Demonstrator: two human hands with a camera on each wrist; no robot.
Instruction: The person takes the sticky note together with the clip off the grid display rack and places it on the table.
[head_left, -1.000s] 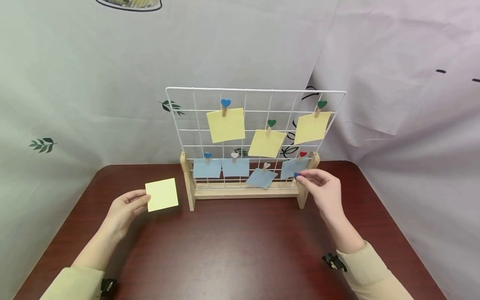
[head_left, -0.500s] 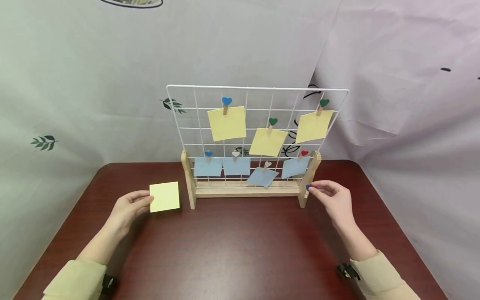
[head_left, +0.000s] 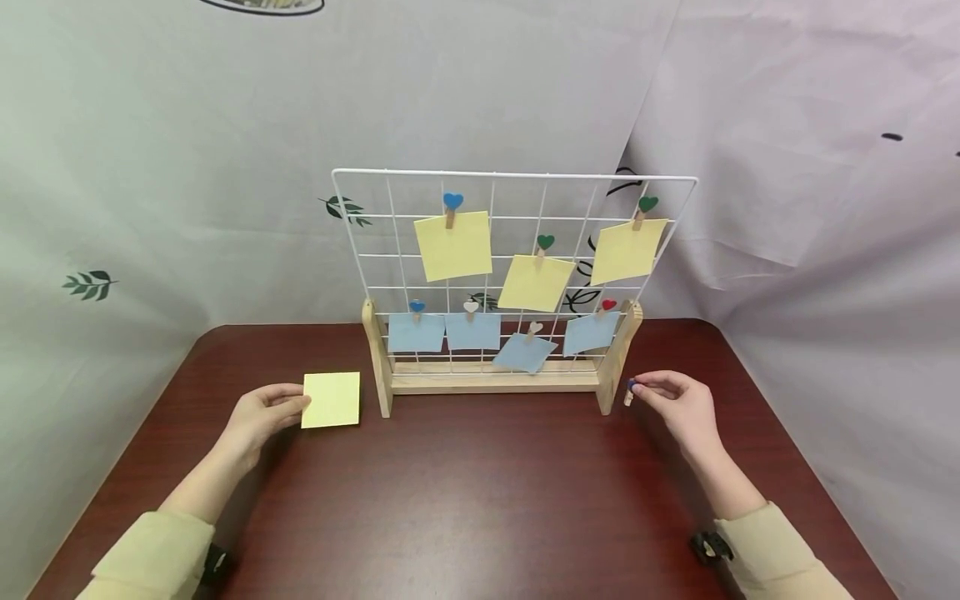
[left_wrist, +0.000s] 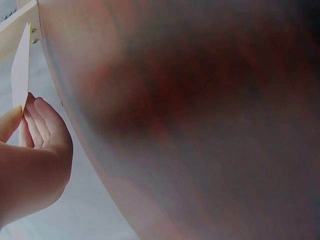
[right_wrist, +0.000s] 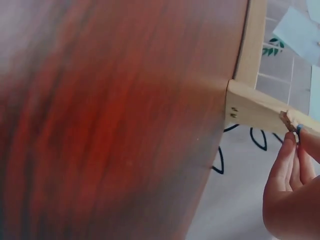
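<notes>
Yellow note pinched in your left hand left of the rack, right hand pinching a tiny clip beside it; loosen up and it'll probably drop.

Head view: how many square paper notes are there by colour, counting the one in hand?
Yellow square paper notes: 4, namely three clipped to the white wire grid and one held by the left hand.
Blue square paper notes: 4, all clipped.
Total: 8.
</notes>
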